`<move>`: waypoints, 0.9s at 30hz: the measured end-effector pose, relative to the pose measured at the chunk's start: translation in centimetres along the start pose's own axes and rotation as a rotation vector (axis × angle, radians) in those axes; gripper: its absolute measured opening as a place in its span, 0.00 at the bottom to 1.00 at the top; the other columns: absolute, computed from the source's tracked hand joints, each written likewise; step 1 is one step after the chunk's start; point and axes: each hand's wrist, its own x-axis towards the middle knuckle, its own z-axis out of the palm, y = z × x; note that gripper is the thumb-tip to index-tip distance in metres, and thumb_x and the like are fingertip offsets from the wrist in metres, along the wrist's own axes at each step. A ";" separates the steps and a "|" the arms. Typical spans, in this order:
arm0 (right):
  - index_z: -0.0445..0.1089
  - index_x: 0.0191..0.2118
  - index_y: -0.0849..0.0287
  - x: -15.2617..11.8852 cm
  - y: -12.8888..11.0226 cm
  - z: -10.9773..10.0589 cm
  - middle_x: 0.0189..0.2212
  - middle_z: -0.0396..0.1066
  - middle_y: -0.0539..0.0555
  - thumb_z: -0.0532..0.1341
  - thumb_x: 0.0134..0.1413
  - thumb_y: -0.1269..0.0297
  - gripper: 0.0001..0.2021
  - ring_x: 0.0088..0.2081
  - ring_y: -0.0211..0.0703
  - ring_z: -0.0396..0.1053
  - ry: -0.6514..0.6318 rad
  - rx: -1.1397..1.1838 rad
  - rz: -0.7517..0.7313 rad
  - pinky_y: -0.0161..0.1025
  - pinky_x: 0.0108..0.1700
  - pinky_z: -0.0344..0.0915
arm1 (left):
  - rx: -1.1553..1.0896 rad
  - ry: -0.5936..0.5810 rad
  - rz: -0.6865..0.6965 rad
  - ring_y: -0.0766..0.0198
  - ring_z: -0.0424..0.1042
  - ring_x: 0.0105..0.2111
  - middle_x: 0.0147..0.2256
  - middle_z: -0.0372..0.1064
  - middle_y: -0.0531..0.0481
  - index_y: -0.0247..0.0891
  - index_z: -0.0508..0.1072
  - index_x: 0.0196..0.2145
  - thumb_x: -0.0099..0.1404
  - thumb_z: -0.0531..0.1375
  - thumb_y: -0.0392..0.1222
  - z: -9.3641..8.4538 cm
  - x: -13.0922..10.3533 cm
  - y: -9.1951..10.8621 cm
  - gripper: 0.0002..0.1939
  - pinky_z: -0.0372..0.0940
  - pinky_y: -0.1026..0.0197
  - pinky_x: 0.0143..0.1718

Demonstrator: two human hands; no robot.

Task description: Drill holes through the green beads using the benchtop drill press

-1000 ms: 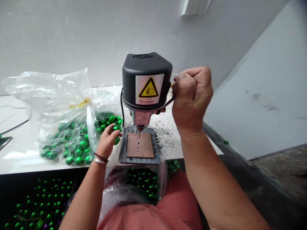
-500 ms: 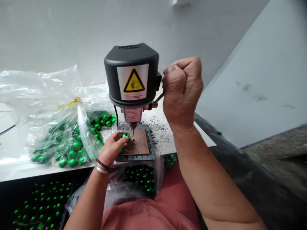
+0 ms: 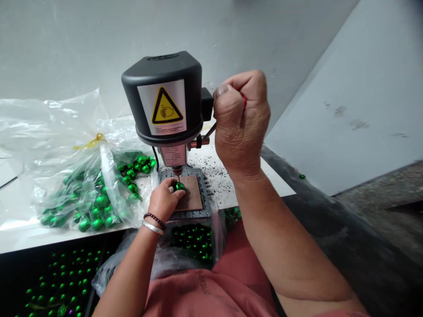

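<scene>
A black drill press (image 3: pixel 165 99) with a yellow warning sign stands on the white table. Under its thin bit (image 3: pixel 179 178), my left hand (image 3: pixel 165 198) pinches a shiny green ball (image 3: pixel 179 186) on the brown board (image 3: pixel 193 193). The bit's lower end is at the top of the ball; whether it has entered cannot be made out. To the right of the machine, my right hand (image 3: pixel 243 125) is wrapped round the lever (image 3: pixel 211 130), most of which the fist hides.
Many green balls (image 3: pixel 98 223) lie in a clear plastic bag (image 3: pixel 82 163) on the left, tied with yellow string. Dark shavings (image 3: pixel 216 176) are scattered on the table. Below its edge are more balls (image 3: pixel 193 242) and plastic. A wall rises behind.
My left hand has moved the ball right over the board, from beside the bit to beneath it. The machine appears further left in view. My right hand stays closed on the lever.
</scene>
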 end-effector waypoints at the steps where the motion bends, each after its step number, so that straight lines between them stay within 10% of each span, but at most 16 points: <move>1: 0.57 0.28 0.60 0.0 0.0 0.0 0.23 0.57 0.46 0.51 0.55 0.64 0.07 0.27 0.27 0.57 0.002 -0.005 -0.001 0.29 0.32 0.60 | 0.034 -0.007 0.004 0.60 0.71 0.32 0.35 0.74 0.48 0.41 0.73 0.41 0.52 0.61 0.44 0.0 0.0 0.2 0.16 0.62 0.61 0.33; 27: 0.59 0.27 0.60 -6.0 -0.4 -4.4 0.19 0.58 0.47 0.51 0.48 0.73 0.04 0.21 0.30 0.51 -0.150 -0.534 -0.330 0.33 0.25 0.52 | 0.183 -0.100 0.097 0.60 0.70 0.33 0.34 0.75 0.48 0.41 0.75 0.35 0.55 0.59 0.46 -0.2 0.2 0.2 0.11 0.57 0.63 0.32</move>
